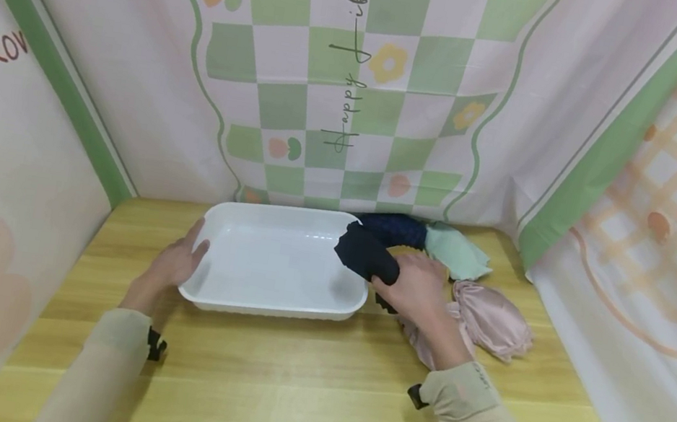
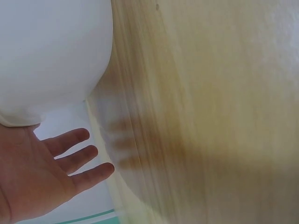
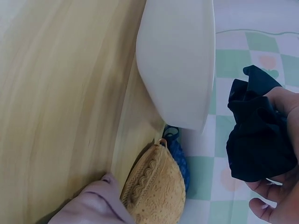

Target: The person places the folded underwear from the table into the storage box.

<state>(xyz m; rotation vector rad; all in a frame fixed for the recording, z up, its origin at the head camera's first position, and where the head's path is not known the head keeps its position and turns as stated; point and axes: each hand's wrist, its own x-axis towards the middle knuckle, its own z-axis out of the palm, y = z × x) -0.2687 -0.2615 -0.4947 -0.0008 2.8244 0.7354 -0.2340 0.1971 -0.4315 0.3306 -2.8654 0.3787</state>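
A white rectangular tray (image 1: 271, 309) with raised walls lies on the table. My left hand (image 1: 178, 261) holds its left rim, thumb over the inside; in the left wrist view, three fingers (image 2: 77, 161) stretch straight below the rim, apart from the tray's wall. My right hand (image 1: 415, 287) grips a bunched black cloth (image 1: 365, 251) just over the tray's right rim. The right wrist view shows this black cloth (image 3: 259, 135) crumpled between thumb and fingers. Part of the left hand is hidden behind the rim.
Right of the tray lie a navy lacy piece (image 1: 397, 230), a mint-green cloth (image 1: 457, 251), a mauve satiny piece (image 1: 491, 320) and a mustard lace-textured piece (image 3: 161, 186) with a loop. A printed curtain (image 1: 355, 97) hangs behind the wooden table (image 1: 285, 393); other curtains stand at both sides.
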